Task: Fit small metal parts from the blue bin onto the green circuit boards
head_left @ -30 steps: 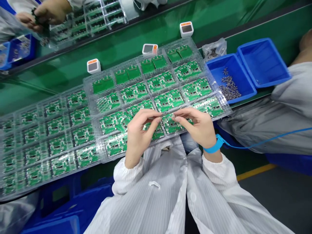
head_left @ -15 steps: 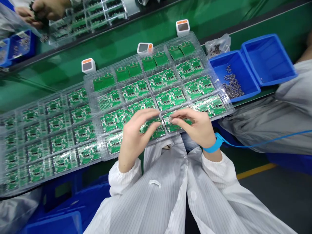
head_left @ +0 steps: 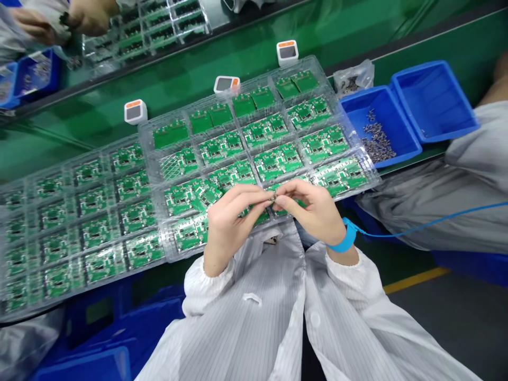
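Note:
My left hand (head_left: 238,217) and my right hand (head_left: 311,209) meet fingertip to fingertip over the front rows of a clear plastic tray (head_left: 171,248). Between their pinched fingers is a tiny metal part (head_left: 273,197), too small to name. Green circuit boards fill the tray's compartments. One loose circuit board (head_left: 207,194) lies askew over its neighbours, just beyond my left hand. A blue wrist strap (head_left: 344,236) with a cord circles my right wrist. The boards right under my fingers are partly hidden.
A second tray of boards (head_left: 81,254) adjoins on the left. At the right stand a blue bin with small metal parts (head_left: 379,143), another blue bin (head_left: 436,100) and a plastic bag (head_left: 353,76). White timers (head_left: 288,52) line the back. A co-worker's hands (head_left: 87,16) are at upper left.
My left hand has moved right and its fingers have closed. My right hand has shifted slightly left, so the fingertips now meet at the tiny metal part.

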The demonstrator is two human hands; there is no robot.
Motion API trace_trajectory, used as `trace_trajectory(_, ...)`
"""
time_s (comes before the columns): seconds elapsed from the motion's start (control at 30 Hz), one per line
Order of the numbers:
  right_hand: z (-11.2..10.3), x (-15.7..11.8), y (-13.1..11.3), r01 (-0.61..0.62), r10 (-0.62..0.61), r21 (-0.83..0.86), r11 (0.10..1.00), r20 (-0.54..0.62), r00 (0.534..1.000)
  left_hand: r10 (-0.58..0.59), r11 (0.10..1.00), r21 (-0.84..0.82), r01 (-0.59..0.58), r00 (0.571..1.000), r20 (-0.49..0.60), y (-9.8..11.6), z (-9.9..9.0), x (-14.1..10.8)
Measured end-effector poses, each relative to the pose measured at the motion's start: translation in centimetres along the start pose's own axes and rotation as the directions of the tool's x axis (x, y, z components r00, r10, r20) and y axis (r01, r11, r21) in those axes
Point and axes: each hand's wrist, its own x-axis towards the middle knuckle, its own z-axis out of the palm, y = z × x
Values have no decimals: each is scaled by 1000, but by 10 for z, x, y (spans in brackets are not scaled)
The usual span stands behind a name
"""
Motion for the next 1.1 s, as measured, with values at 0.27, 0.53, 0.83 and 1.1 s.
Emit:
trace_trajectory(0.27, 5, 0, -2, -30, 29, 141, 989, 7, 1000, 17, 999, -31, -20, 997, -77, 0, 4, 1)
trace_trajectory(0.53, 10, -3, 0, -8, 12, 81, 997, -50, 999, -269, 915, -327, 236, 961, -60, 8, 13, -4)
trace_trajectory(0.83, 12, -3, 2, 1, 3, 106, 994, -37, 999, -240, 945, -229, 232, 971, -6, 4, 10, -3)
trace_trajectory(1.1, 10, -3, 5, -13, 10, 150, 989, 24, 1000, -177, 964, -209, 165, 984, -37, 2, 8, -5)
